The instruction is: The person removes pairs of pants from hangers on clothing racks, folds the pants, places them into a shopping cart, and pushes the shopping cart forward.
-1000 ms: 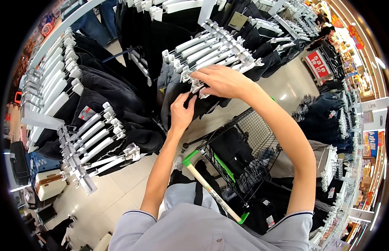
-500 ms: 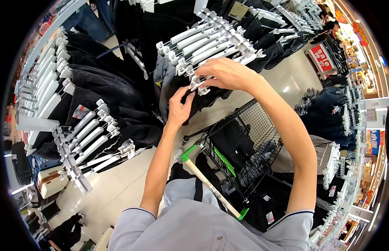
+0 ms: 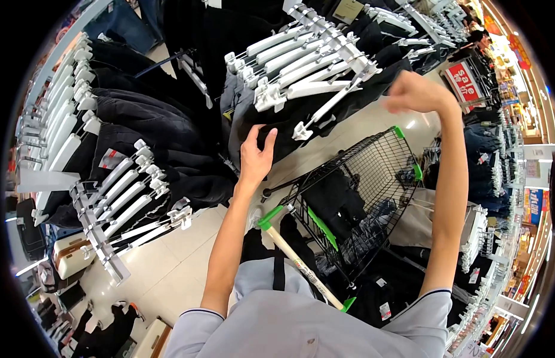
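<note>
Outermost white clip hanger point(image 3: 332, 107) at the near end of the middle rack's metal arm point(image 3: 334, 42), slanting down toward the wearer, its clip end jutting out past its neighbours. Behind it, a close row of white hangers point(image 3: 289, 51) on the same arm, black garments point(image 3: 283, 128) hanging beneath, grey garment point(image 3: 231, 98) at their left edge. Left hand point(image 3: 257, 156) in front of the dark cloth, below the hanger clips, thumb and forefinger spread apart; whether fingertips touch fabric, cannot tell. Right hand point(image 3: 417, 95) raised to the right of the arm's end, well apart from the left, blurred, fingers bent; cannot tell whether closed on anything. Below both, black wire shopping cart point(image 3: 379, 152), green corner pieces, dark clothing point(image 3: 337, 200) inside; cream push bar point(image 3: 307, 268) with green ends, just before the wearer's grey shirt point(image 3: 277, 322). To the left, second rack of white hangers, dark trousers point(image 3: 140, 122) on them, its own metal arm pointing at the floor point(image 3: 164, 262). Further out: red sale sign point(image 3: 462, 82) upper right, denim racks down the right side, cream suitcase point(image 3: 74, 258) lower left
</note>
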`<state>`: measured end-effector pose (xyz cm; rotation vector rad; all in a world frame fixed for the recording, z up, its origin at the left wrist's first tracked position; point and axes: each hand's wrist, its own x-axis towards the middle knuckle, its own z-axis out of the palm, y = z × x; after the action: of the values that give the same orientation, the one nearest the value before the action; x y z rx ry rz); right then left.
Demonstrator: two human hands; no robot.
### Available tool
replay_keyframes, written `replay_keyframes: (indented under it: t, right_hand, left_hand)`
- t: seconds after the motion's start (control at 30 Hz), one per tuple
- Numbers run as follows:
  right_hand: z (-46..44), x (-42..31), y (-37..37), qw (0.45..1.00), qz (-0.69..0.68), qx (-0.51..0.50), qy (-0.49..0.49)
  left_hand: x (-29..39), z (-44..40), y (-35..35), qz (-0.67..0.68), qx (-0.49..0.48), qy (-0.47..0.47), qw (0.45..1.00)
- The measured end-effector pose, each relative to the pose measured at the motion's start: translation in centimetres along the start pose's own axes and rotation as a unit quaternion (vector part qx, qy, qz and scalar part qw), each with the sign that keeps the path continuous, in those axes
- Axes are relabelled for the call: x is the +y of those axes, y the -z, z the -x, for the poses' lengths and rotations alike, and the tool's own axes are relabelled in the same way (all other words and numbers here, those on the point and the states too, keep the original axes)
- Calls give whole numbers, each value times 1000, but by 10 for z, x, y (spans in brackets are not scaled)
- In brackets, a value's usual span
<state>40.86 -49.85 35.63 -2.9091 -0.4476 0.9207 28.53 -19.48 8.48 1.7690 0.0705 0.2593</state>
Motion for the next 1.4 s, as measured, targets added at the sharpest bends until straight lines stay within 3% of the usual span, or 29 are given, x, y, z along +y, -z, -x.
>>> replay_keyframes:
  t: [0.03,0.13,0.2,0.27,0.33,0.43,0.5,0.6,0.7,0.77,0.8,0.87,1.0,1.07,1.13,1.2,1.27,1.4]
  right_hand:
    - [-3,24,-3,996,14,-66,-64]
    - [-56,77,-40,996,17,-57,-67]
    - [-85,102,-99,965,-104,214,106]
    - [-103,89,-112,950,-220,178,134]
    - [-105,71,-116,949,-222,172,145]
    - [-110,71,-117,961,-182,179,109]
    - [-112,76,-118,939,33,285,191]
    - [-113,81,-118,910,87,304,268]
    - [-107,89,-115,911,98,289,277]
    - [-101,90,-117,910,90,297,274]
    - [-100,91,-116,908,85,302,277]
    - [-96,86,-119,945,66,253,195]
    - [-74,76,-141,957,75,270,75]
    - [-42,47,-143,984,89,143,-57]
    - [-15,15,-146,994,69,-40,-70]
    - [-7,3,-169,984,64,-141,87]
    - [-1,-13,-202,968,-58,-47,238]
    - [25,-78,-212,919,34,195,342]
  left_hand:
    - [3,0,0,8,9,0,1000]
    - [20,3,4,0,-41,40,998]
    - [16,4,2,1,-46,19,999]
    - [16,2,-1,4,-49,-2,999]
    - [17,-1,-1,9,-38,19,999]
    - [19,-3,1,3,-23,11,1000]
    - [21,-4,4,2,-17,12,1000]
    - [21,-2,8,-21,-6,15,1000]
    - [14,1,9,-40,-12,16,999]
    - [14,6,9,-109,6,-45,993]
    - [9,8,10,-118,-14,-16,993]
    - [12,13,11,-162,-46,18,986]
    - [46,22,27,-165,-105,-64,979]
    - [53,25,46,-181,-118,-96,972]
    - [78,33,66,-190,-129,-86,970]
    - [99,40,86,-206,-153,-73,964]
    - [135,48,99,-224,-162,-108,955]
    - [205,61,119,-171,-167,-190,952]
